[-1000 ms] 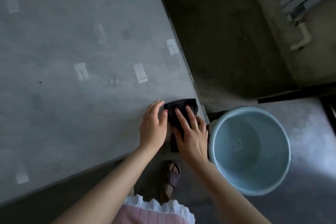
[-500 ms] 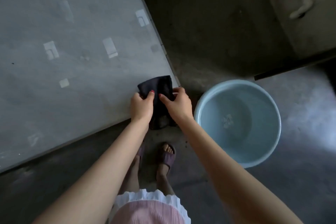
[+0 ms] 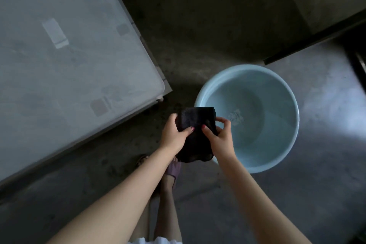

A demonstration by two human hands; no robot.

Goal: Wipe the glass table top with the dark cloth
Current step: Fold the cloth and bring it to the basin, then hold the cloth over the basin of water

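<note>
Cloth position: the dark cloth (image 3: 195, 130) is off the table, held in the air between the table corner and the basin, its right edge overlapping the basin's near-left rim in this view.

Left hand: my left hand (image 3: 174, 134) grips the cloth's left side, thumb across the front face, the other fingers wrapped behind. Clamped on the fabric.

Right hand: my right hand (image 3: 219, 136) pinches the right side, thumb on the front, fingers curled round the edge. Also closed on the cloth.

Cloth handling: soft and limp, I judge; it is folded into a thick pad and the lower end sags and bunches below my hands. Looks light. Nap appears towelling-like, so it should grip, not slip. Whether it is wet I cannot tell.

Where to hold: for wiping I would flatten it under one palm, fingers spread over the folded pad, keeping the loose lower end tucked in.

Table: the glass table top (image 3: 65, 61) lies to my left, rounded corner nearest the cloth. Hard, smooth, likely slippery under a damp cloth, and breakable at the edge; press evenly.

Basin: pale blue basin (image 3: 285, 144) on the floor, just right of my hands; seems to hold a little water.

Writing: none readable. Pale rectangular patches show on or through the glass, blank at this sharpness. A faint mark in the basin's bottom cannot be made out.
</note>
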